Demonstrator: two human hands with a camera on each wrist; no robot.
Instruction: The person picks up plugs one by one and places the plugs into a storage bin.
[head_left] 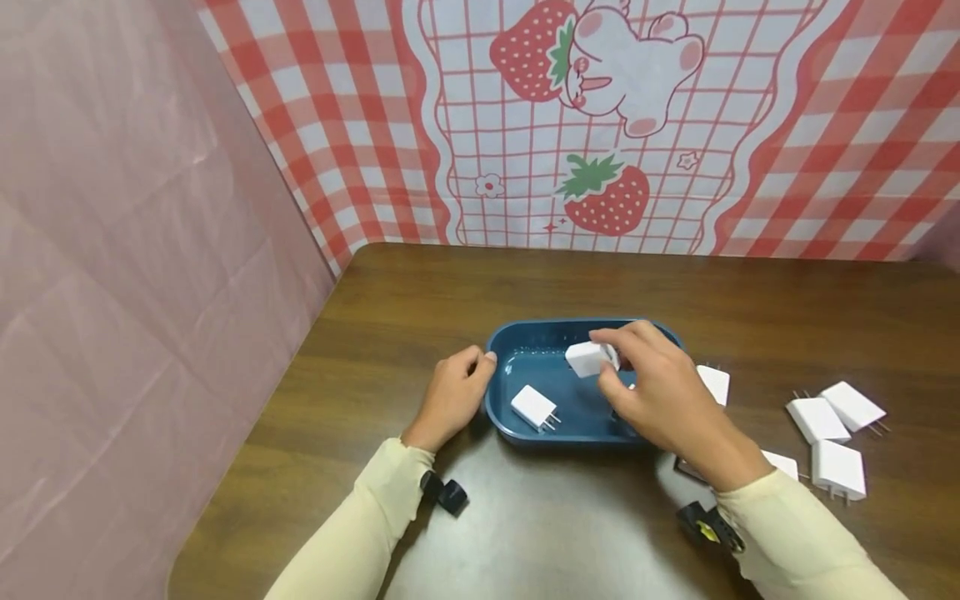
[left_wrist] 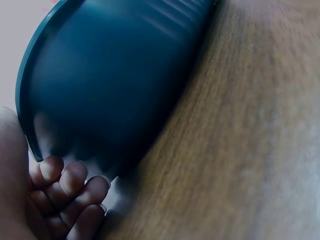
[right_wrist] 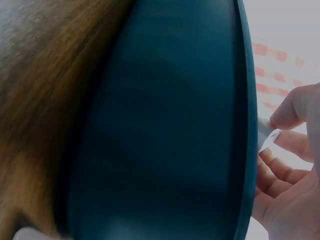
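Observation:
A white plug-in charger (head_left: 585, 359) is pinched between the thumb and fingers of my right hand (head_left: 660, 392), over the blue tray (head_left: 577, 437). In the right wrist view, the held charger (right_wrist: 264, 132) shows just past the tray's rim. My left hand (head_left: 456, 392) grips the tray's left end, with the thumb at the rim. The left wrist view shows its fingers (left_wrist: 72, 180) curled against the outer wall. Inside the tray, another white charger (head_left: 534, 407) lies on the left with its prongs toward the lower right. My right hand hides part of the tray's right side.
Several white chargers lie right of the tray on the wooden table (head_left: 397, 333), including a cluster with one charger (head_left: 837, 468) nearest me. Another charger (head_left: 712, 383) sits beside the tray's right end, partly hidden. A checked strawberry cloth (head_left: 360, 125) hangs behind the table.

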